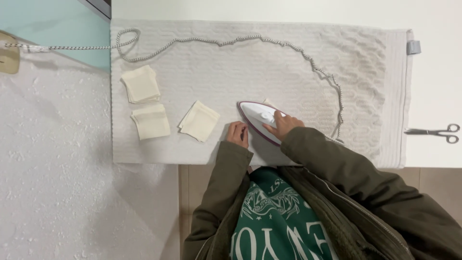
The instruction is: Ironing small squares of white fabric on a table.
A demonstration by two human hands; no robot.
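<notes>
- Your right hand [284, 124] is closed around the iron [257, 118], pressing it on the towel [288, 62].
- Your left hand [238, 133] rests fingers-down, holding nothing, just beside the iron's tip.
- Three cloth stacks [198, 120] lie to the left.
- Judged: pressing is under way; keep those fingers off the soleplate.

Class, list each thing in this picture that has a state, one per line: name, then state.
iron: flat on the towel, gripped.
right hand: closed on the iron.
left hand: resting on the towel beside the iron.
cord: slack, looping across the towel.
fabric squares: in three stacks.
scissors: closed, lying on the table.
towel: spread flat.
</notes>
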